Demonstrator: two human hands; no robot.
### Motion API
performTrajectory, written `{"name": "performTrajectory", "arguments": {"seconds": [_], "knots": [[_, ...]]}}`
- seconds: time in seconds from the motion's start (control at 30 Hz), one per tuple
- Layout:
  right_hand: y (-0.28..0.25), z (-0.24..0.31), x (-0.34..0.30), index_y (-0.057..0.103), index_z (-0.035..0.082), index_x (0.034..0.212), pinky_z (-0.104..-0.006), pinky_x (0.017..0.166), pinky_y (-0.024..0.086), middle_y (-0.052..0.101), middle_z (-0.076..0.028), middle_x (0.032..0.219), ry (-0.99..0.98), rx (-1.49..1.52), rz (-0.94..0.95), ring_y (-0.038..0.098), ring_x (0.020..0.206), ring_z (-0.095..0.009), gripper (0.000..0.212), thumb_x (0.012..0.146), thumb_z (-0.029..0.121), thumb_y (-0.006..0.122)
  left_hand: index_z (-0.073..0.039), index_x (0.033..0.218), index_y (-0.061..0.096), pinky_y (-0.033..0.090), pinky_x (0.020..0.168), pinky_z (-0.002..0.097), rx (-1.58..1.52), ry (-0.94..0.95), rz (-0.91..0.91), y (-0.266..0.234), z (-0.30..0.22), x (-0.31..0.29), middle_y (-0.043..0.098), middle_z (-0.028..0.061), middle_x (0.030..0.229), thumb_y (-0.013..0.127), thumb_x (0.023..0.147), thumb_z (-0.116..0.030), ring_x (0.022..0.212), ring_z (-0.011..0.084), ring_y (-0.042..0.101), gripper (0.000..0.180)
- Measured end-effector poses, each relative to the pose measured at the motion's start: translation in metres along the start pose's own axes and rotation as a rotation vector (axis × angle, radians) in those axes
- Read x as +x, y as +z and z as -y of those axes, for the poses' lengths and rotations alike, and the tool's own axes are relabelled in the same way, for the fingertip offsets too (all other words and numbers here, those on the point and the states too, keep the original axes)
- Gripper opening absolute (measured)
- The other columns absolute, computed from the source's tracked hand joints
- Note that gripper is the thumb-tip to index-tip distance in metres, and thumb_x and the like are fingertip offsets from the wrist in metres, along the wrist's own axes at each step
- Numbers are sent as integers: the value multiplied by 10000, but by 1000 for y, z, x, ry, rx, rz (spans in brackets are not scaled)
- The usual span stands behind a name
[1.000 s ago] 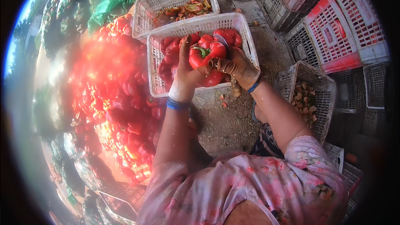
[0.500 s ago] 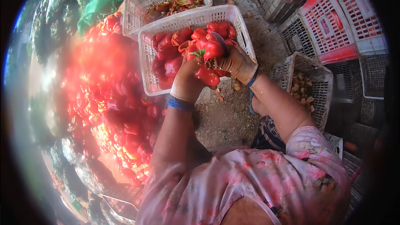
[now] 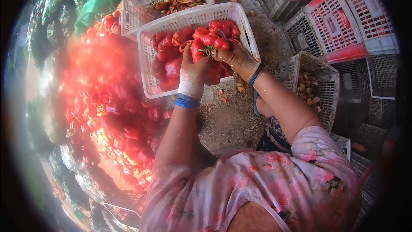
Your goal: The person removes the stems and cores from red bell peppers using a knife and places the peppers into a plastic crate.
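Note:
My left hand (image 3: 194, 69), in a stained glove with a white cuff and blue wristband, is closed around a red bell pepper (image 3: 197, 50). The pepper's green stem points toward my right hand (image 3: 238, 61), also gloved. That hand grips a knife; its grey blade (image 3: 222, 34) shows beyond the fingers and a brownish handle (image 3: 240, 82) sticks out below. The right fingers and thumb press at the stem side, partly hiding the cut. Both hands are over the near edge of a white plastic crate (image 3: 180, 21) holding several red peppers (image 3: 174, 66).
A large heap of red peppers (image 3: 124, 116) lies at left, hazed by glare. Behind, another white crate (image 3: 130, 17) holds pepper scraps. On the right, a crate (image 3: 328, 79) contains trimmings, near stacked crates (image 3: 337, 28). Bits litter the concrete floor (image 3: 227, 120).
The pepper has turned in my hands, its stem now facing the right fingers. A red piece that hung below the hands has gone from that spot. The view has shifted slightly.

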State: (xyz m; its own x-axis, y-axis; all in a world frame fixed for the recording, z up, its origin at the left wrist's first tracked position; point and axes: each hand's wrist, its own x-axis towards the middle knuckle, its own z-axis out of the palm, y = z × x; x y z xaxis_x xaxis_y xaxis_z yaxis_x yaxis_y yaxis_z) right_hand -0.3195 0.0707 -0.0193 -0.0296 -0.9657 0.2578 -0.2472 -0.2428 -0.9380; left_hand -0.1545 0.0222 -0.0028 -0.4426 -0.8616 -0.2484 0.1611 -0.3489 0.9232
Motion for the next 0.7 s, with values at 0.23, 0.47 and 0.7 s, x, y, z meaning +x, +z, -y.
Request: {"name": "performTrajectory", "arguments": {"seconds": [0.23, 0.47, 0.7], "knots": [[-11, 4, -4, 472, 115, 1363, -390, 879, 544, 554, -65, 1323, 314, 421, 149, 589, 1141, -225, 731, 740, 373, 755, -22, 1350, 472, 495, 932, 346, -161, -120, 256, -18, -30, -6, 621, 93, 1166, 623, 801, -124, 1042, 207, 615, 578], [3, -14, -8, 422, 68, 1420, -357, 825, 562, 594, -85, 1279, 192, 470, -51, 627, 1074, -209, 743, 850, 482, 659, -7, 1304, 502, 515, 897, 356, -353, -66, 262, -15, -33, -5, 626, 103, 1122, 604, 799, -138, 1029, 203, 612, 532], [5, 50, -3, 450, 83, 1388, -384, 1114, 366, 500, -91, 1366, 356, 1091, -293, 488, 1247, -254, 598, 866, 292, 655, -11, 1275, 515, 539, 838, 330, -152, 132, 12, 12, -32, 1, 628, 80, 1084, 629, 768, -11, 950, 186, 627, 520]]}}
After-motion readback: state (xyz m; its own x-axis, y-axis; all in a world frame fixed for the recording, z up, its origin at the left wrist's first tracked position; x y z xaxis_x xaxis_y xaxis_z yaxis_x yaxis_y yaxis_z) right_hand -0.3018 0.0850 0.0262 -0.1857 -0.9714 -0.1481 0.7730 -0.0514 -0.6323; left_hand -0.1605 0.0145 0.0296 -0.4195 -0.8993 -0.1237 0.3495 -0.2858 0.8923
